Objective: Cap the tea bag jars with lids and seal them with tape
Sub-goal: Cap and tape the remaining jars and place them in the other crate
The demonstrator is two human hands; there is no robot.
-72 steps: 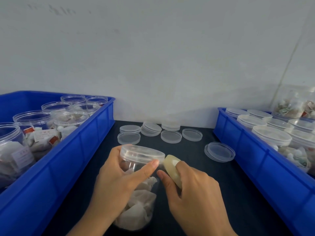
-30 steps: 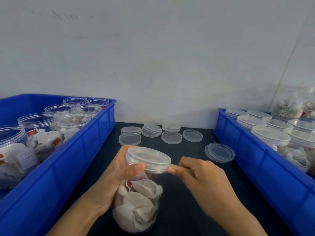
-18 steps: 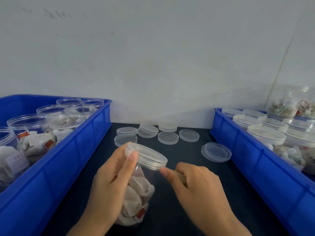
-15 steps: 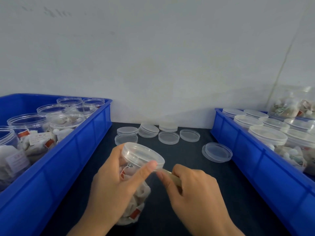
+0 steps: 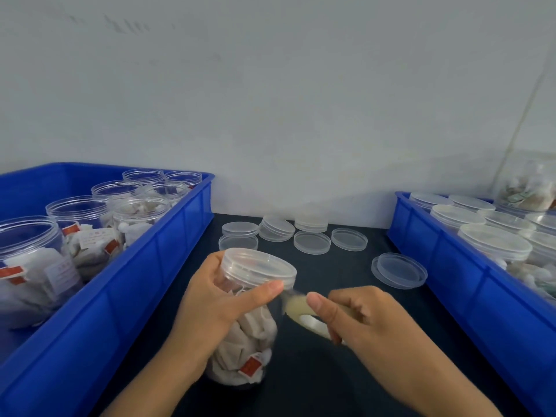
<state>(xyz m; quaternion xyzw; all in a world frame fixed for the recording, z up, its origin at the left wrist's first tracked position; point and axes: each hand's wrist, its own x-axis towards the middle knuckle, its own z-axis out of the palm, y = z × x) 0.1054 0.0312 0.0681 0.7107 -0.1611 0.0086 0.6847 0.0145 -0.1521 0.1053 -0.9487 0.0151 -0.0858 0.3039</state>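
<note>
- Wall (image 5: pixel 270 100): we see plain pale grey filling the top half, with faint scuffs upper left.
- Table (image 5: pixel 331 371): dark top, running between two blue bins.
- Left bin (image 5: pixel 126 290): blue, holds clear open jars (image 5: pixel 78 212) stuffed with white tea bags with red tags.
- Right bin (image 5: pixel 469 290): blue, holds capped jars (image 5: pixel 493 245); we see translucent lids on all of them, and one more jar at the far right edge, blurred.
- Jar (image 5: pixel 246 341): the one being worked, at centre front, between the bins, tilted with its top leaning away and to the right; clear plastic, packed with crumpled white tea bags, one red tag near the bottom. We cannot tell if its base touches the table.
- Left hand (image 5: pixel 216 314): fingers wrap the jar's neck, thumb laid across the front just under the lid.
- Right hand (image 5: pixel 370 320): curled round the tape (image 5: pixel 304 316), thumb on top, just right of the jar.
- Lid (image 5: pixel 260 267): translucent, seated on the jar.
- Tape: pale yellowish roll, blurred; a strip seems to run from it to the lid's edge by the left thumb.
- Spare lids (image 5: pixel 313 242): clear discs, single and stacked, along the wall behind the jar; two overlapping ones (image 5: pixel 400 270) near the right bin.
</note>
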